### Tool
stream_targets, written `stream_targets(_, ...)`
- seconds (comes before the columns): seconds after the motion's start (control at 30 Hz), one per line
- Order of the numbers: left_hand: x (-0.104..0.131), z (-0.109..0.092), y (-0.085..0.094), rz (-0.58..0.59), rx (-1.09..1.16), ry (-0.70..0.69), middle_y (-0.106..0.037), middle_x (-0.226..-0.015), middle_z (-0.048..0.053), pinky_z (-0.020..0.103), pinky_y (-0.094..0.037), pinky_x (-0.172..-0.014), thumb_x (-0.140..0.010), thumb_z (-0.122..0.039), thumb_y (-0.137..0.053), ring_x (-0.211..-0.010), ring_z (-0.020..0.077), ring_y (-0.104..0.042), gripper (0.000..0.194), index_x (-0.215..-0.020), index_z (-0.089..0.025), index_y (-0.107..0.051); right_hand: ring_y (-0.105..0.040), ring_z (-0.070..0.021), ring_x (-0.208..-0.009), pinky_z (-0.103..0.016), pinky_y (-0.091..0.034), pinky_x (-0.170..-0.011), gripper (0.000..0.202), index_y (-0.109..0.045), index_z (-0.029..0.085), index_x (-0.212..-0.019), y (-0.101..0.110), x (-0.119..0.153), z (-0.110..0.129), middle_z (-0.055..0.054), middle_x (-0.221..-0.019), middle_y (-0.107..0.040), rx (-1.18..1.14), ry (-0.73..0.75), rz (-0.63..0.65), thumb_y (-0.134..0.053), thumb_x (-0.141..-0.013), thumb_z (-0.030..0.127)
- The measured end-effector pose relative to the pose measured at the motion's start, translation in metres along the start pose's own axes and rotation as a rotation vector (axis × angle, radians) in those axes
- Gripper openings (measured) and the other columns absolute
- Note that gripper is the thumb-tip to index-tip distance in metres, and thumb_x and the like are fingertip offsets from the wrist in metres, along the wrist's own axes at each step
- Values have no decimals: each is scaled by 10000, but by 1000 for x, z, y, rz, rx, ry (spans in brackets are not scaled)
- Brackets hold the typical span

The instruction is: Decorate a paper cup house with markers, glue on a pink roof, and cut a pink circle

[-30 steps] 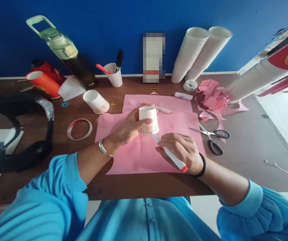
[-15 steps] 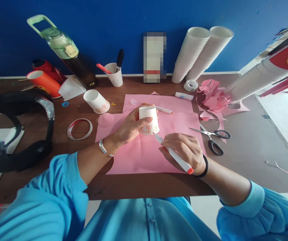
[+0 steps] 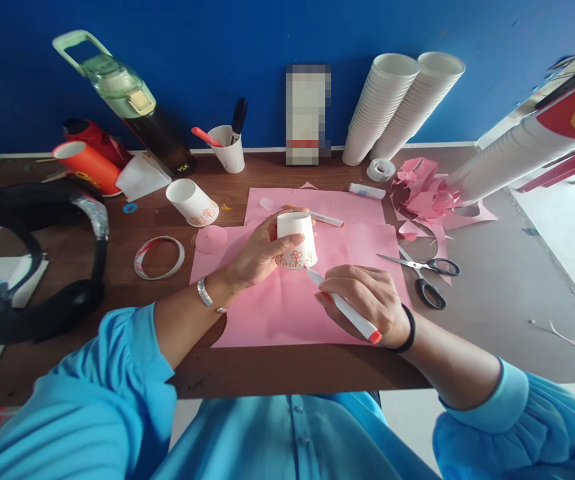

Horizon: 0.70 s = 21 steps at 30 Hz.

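Note:
My left hand (image 3: pixel 262 250) is wrapped round a white paper cup (image 3: pixel 293 230), thumb across its side and fingers behind. The cup is upside down, with orange flowers and grass drawn along its lower part near the rim. In my right hand (image 3: pixel 367 300) is a white marker pen (image 3: pixel 352 317) with an orange-red end, its tip at the cup's lower right edge. Under both hands lie pink paper sheets (image 3: pixel 277 327). A second marker (image 3: pixel 327 219) rests on the paper behind the held cup. At the left, another cup (image 3: pixel 187 199) with orange drawings stands on the table.
Scissors (image 3: pixel 420 267) lie right of the paper, near crumpled pink scraps (image 3: pixel 430 193). Tall cup stacks (image 3: pixel 382 100) and a bottle (image 3: pixel 157 133) stand along the blue wall. A tape roll (image 3: pixel 159 258) and a black headband-like object (image 3: pixel 92 267) are on the left.
My right hand and the marker have shifted very slightly left along the cup's lower edge. The cup stays in my left hand, almost unmoved.

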<state>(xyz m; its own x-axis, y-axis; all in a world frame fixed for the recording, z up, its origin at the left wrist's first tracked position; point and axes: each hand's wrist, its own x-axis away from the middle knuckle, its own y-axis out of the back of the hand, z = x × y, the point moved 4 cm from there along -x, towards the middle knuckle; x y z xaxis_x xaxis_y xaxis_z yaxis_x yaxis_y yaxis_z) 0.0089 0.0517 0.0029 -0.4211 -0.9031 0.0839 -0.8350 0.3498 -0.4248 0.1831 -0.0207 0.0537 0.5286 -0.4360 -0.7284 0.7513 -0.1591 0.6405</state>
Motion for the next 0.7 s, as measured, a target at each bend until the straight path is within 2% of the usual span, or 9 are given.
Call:
stream_targets(0.33, -1, -1, 0, 26, 14, -25, -667, -1184, 89, 322, -549, -754, -794, -373, -828, -898, 192, -634, 508, -1252, -227, -665, -699, -161, -656, -264, -580, -593, 127, -594, 174, -1023, 3, 0, -2, -44, -770, -694, 27, 1, -12, -651, -938, 99)
stream_targets(0.7, -2, 1, 1, 49, 42, -35, -652, -1171, 88, 318, -563, -740, -798, -354, -821, -964, 217, -624, 478, -1236, -234, -672, -686, -145, -622, -257, -583, -574, 123, -586, 182, -1002, 1, 0, 0, -29, -753, -692, -2, -4, -4, -631, -938, 88)
